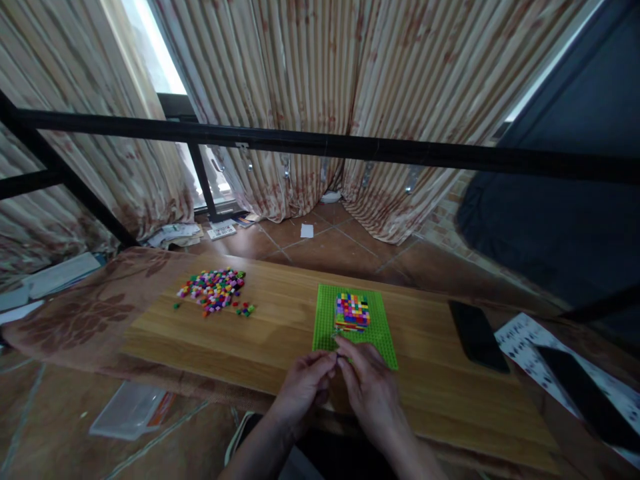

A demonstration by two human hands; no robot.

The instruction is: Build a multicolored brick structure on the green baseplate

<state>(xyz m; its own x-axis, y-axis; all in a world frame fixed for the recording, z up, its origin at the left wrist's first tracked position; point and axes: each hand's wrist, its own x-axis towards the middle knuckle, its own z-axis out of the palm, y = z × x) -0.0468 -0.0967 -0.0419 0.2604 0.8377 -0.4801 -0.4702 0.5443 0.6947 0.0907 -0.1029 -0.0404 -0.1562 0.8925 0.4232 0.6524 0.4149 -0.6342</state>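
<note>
A green studded baseplate [325, 307] lies on the wooden board, bearing a block built of multicoloured toy bricks [353, 311]. At the plate's near edge, my left hand [306, 385] and my right hand [369, 381] meet with their fingertips together. The left thumb and fingers are pinched. My right thumb and fingers close in against them, its index finger reaching over the plate just short of the block. Something small and dark may sit between the fingertips, but it is too small to name. Loose small bricks [215, 290] lie heaped on the board's left part.
The wooden board [280, 313] rests on a brown patterned cloth [95, 307]. A black phone [477, 335] lies on its right part, near a printed sheet [523, 340] with another dark device [590, 393]. A clear plastic box [125, 408] is on the floor. A black rail [300, 139] crosses beyond.
</note>
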